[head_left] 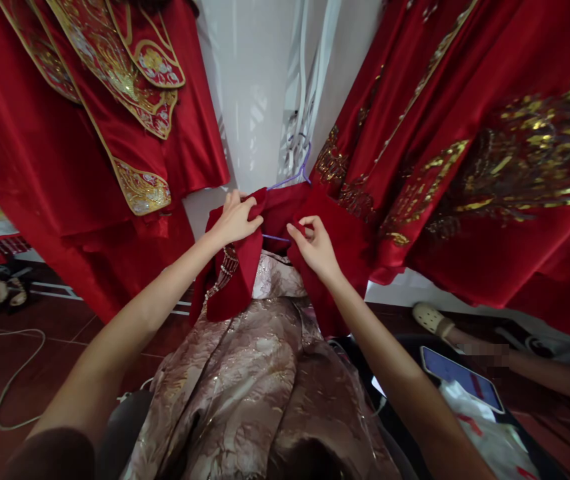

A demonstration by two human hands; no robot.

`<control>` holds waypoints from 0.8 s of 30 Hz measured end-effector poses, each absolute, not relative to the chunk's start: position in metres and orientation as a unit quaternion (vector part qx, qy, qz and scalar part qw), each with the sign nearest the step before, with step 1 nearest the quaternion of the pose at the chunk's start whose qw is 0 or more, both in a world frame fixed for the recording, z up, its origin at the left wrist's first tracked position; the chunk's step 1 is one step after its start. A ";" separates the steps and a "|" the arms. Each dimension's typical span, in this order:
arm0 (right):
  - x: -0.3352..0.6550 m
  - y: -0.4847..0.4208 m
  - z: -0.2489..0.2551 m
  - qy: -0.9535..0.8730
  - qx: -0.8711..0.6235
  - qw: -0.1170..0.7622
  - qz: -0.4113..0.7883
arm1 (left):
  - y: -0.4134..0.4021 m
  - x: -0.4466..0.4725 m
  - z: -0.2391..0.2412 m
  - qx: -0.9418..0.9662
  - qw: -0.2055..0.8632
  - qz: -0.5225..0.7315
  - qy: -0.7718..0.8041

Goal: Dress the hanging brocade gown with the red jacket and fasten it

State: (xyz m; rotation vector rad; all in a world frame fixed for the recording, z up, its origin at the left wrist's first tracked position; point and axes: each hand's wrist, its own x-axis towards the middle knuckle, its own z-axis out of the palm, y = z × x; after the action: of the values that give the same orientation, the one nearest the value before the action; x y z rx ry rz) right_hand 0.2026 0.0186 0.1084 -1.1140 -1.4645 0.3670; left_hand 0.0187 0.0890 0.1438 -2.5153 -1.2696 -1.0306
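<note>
A dark red jacket hangs open at the front on a thin purple hanger. My left hand grips the jacket's left front edge near the collar, its fingers curled over the cloth. With thumb and fingers pinched together, my right hand holds the opposite front edge. Beaded fringe decorates the left side of the jacket. Between the two front panels shows the top of a shiny pinkish floral dress, which spreads down toward me.
Red embroidered gowns hang at left, and red gowns with gold sequins at right. Behind is a white curtain. Lower right are a tablet, a plastic bag and another person's foot in a clog. A cable crosses the floor.
</note>
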 end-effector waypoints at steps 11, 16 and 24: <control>0.217 0.016 0.078 -0.552 -0.501 0.651 0.147 | 0.036 0.040 0.110 -0.814 -0.069 -0.433 -0.381; 0.191 0.014 0.091 -0.569 -0.427 0.680 0.179 | 0.036 0.069 0.092 -0.830 -0.183 -0.436 -0.296; 0.213 0.004 0.082 -0.610 -0.381 0.633 0.286 | 0.044 0.069 0.068 -0.638 -0.352 -0.628 -0.272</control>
State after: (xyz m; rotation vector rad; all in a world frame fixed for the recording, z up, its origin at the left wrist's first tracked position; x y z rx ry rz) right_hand 0.2126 0.0038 0.0820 -0.8721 -1.3955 0.6544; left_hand 0.0694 0.0437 0.0684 -2.6317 -1.1226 -2.5919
